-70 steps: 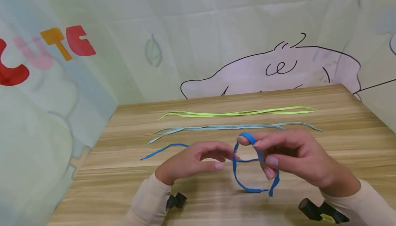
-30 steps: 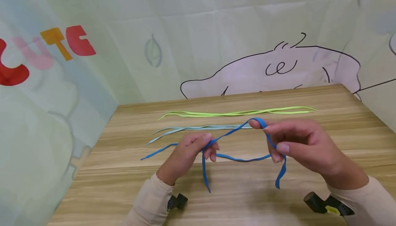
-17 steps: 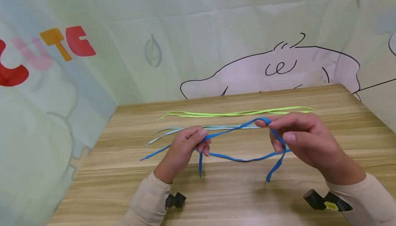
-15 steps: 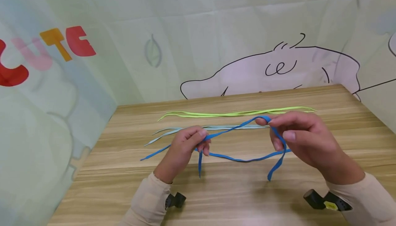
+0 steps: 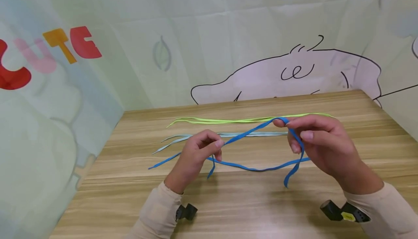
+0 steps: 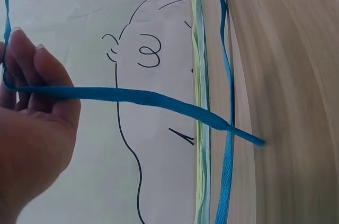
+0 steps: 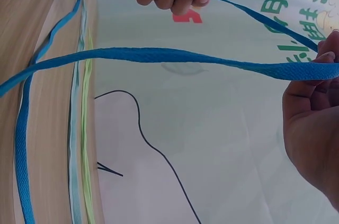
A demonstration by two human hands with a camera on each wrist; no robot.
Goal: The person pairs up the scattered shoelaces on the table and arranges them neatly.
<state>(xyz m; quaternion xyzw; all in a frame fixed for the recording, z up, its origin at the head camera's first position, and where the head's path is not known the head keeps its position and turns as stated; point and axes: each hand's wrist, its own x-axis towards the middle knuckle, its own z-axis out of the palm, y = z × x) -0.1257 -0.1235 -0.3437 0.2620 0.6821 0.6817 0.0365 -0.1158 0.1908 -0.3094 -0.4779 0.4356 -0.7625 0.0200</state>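
Note:
A flat blue shoelace point(image 5: 243, 135) is stretched in the air between my hands. My left hand point(image 5: 196, 155) pinches it between thumb and fingers, and a short tipped end point(image 6: 246, 135) hangs below, plain in the left wrist view. On the other side, my right hand point(image 5: 333, 152) holds the lace, which bends over a fingertip and drops past the thumb to a loose tail point(image 5: 290, 176). The right wrist view has this tail point(image 7: 143, 54) running across from the right hand point(image 7: 312, 123). Beneath the hands, a second blue shoelace point(image 5: 254, 169) lies across the table.
Farther back on the wooden table point(image 5: 248, 202) lie light blue shoelaces point(image 5: 235, 134), then yellow-green shoelaces point(image 5: 225, 121), in roughly parallel rows. A printed cloth backdrop point(image 5: 137, 68) stands behind and at the left of the table.
My left hand, loose and near the lace at first, has pinched it and drawn left. The lace loop has become a stretched span. Both hands have lately risen a little.

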